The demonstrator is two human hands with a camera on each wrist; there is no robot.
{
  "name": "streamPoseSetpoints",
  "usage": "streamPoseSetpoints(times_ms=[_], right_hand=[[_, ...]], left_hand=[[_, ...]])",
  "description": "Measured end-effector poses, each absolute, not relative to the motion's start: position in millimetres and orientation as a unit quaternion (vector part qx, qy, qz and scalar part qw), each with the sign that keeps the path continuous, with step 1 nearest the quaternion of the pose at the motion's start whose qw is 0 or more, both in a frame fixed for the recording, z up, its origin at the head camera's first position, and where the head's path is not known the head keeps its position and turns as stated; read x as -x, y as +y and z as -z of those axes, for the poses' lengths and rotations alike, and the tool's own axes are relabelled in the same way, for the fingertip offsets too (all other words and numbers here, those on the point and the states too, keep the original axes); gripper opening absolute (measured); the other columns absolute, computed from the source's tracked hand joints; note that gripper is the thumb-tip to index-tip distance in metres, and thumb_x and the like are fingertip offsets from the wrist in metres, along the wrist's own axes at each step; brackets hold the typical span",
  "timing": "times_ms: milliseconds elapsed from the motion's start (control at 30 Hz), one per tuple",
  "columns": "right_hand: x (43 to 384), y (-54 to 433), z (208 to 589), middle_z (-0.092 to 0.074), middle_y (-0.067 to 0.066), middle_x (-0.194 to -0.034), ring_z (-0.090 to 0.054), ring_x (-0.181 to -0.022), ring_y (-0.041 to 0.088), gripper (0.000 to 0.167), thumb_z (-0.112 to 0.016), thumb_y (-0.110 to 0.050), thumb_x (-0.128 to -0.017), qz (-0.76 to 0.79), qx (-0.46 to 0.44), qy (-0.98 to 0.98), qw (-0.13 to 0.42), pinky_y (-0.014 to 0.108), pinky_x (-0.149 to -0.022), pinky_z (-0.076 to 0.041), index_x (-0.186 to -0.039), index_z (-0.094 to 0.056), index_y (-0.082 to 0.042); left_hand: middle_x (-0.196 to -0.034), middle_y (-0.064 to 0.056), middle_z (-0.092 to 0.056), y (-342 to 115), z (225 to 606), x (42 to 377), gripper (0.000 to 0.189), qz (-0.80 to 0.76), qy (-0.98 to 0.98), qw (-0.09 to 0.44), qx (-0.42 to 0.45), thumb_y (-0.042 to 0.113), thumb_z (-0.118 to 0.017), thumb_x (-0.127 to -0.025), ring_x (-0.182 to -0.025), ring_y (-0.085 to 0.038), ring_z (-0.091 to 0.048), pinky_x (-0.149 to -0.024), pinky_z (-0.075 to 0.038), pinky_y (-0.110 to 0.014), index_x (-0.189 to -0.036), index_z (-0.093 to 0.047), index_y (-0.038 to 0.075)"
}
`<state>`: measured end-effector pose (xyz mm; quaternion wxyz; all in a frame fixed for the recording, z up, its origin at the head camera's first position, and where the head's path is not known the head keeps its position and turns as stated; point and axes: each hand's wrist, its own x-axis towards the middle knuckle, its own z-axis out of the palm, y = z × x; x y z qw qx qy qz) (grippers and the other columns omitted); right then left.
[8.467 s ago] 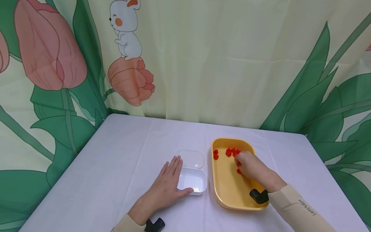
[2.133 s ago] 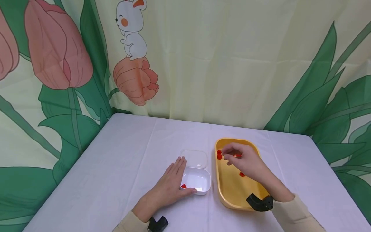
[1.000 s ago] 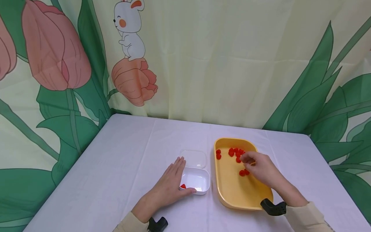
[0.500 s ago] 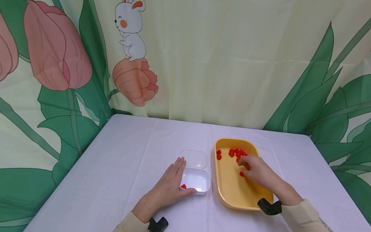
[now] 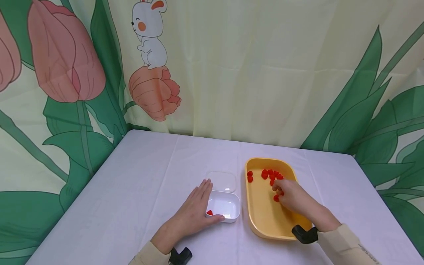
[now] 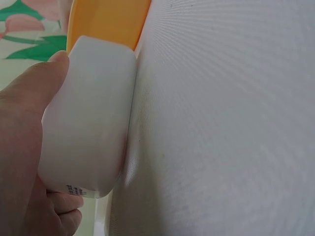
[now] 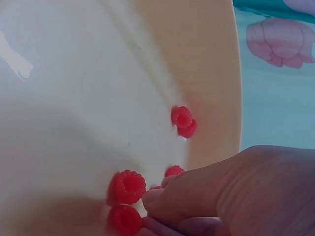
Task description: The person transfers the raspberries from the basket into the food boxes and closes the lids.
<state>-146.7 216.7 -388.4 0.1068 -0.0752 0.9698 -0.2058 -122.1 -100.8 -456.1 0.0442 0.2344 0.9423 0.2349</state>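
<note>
In the head view my left hand lies against the small white box, fingers straight along its left side. The thumb rests at the near rim. One red raspberry piece shows inside, partly hidden by the hand. My right hand reaches down into the yellow tray, fingers bent. In the right wrist view its fingertips are right at two raspberries, one beside another. I cannot tell whether they pinch one. Several more raspberries lie toward the tray's far end.
A clear lid lies flat behind the white box. Two raspberries sit by the tray's left wall. White cloth covers the table. A printed curtain hangs behind its far edge.
Over 8.5 seconds, a red raspberry has appeared in the white box. My right hand rose, moved back over the tray, then lowered to the nearer raspberries. My left hand stays at the box.
</note>
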Motion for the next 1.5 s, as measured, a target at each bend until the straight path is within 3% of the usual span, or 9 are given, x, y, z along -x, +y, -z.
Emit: streamPoseSetpoints(times_ms=[767, 1100, 1333, 1500], right_hand=[[146.3, 215.1, 387.4, -0.064, 0.008, -0.086, -0.053, -0.076, 0.017, 0.020, -0.065, 0.011, -0.080, 0.230, 0.086, 0.967, 0.072, 0.026, -0.065, -0.056, -0.097, -0.069, 0.002], [149.4, 213.6, 391.3, -0.061, 0.006, -0.081, -0.051, -0.074, 0.018, 0.019, -0.068, 0.007, -0.077, 0.204, 0.073, 0.970, 0.110, 0.028, -0.065, -0.053, -0.095, -0.069, 0.000], [150.5, 212.9, 388.6, -0.068, 0.010, -0.088, -0.055, -0.073, 0.018, 0.019, -0.065, 0.007, -0.081, 0.243, 0.053, 0.964, 0.098, 0.030, -0.067, -0.058, -0.100, -0.068, 0.004], [151.9, 213.0, 391.6, -0.065, 0.007, -0.085, -0.053, -0.072, 0.017, 0.018, -0.065, 0.005, -0.081, 0.228, 0.049, 0.966, 0.112, 0.028, -0.065, -0.056, -0.098, -0.068, 0.002]], left_hand=[[-0.167, -0.009, -0.018, -101.4, 455.2, 121.7, 0.107, -0.231, 0.941, 0.038, -0.244, 0.074, -0.055, -0.085, -0.155, -0.026, -0.014, -0.123, -0.023, -0.049, -0.157, -0.020, 0.003], [-0.167, -0.008, -0.017, -100.6, 454.1, 121.4, 0.106, -0.226, 0.944, 0.045, -0.235, 0.072, -0.057, -0.085, -0.155, -0.025, -0.014, -0.124, -0.023, -0.048, -0.157, -0.019, 0.004], [-0.167, -0.008, -0.017, -100.5, 453.7, 121.2, 0.107, -0.228, 0.944, 0.048, -0.233, 0.072, -0.057, -0.084, -0.155, -0.025, -0.014, -0.124, -0.023, -0.049, -0.157, -0.019, 0.004], [-0.167, -0.008, -0.017, -100.4, 454.4, 121.7, 0.107, -0.227, 0.945, 0.047, -0.232, 0.072, -0.058, -0.084, -0.155, -0.026, -0.015, -0.123, -0.023, -0.049, -0.157, -0.020, 0.004]])
